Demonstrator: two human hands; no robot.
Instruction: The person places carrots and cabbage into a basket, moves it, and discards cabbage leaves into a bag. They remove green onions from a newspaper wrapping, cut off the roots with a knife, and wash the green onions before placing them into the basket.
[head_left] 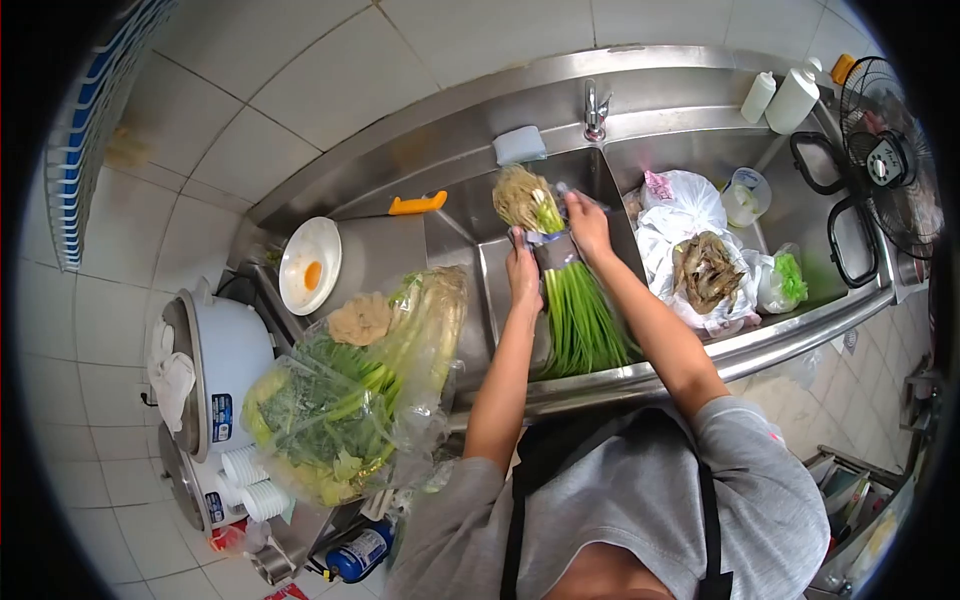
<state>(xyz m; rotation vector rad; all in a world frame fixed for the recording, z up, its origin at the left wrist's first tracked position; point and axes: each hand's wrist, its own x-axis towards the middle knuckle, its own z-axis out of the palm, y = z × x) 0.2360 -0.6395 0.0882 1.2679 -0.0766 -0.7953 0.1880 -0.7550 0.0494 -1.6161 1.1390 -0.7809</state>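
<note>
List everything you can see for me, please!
Sink: one, silver, middle
Green stalks: one bunch, green, over sink
Faucet: one, silver, back
Pale block: one, whitish, back
Knife: one, orange-handled, left
Dish: one, white, left
Bagged greens: one pile, green, left front
White bag: one, white, sink's right side
Shrimp-like heap: one, brownish, on white bag
Tub: one, clear, sink's right side
Small bag: one, green inside, right
Bottles: two, white, back right
Fan: one, black, far right
Lidded pots: two, pale, far left
Cups: several, white, lower left
Canister: one, blue, lower left
Rack: one, blue-white, upper left
Shirt: one, grey, bottom
Apron: one, black, bottom
Left hand: one, bare, on stalks
Right hand: one, bare, on stalks
</note>
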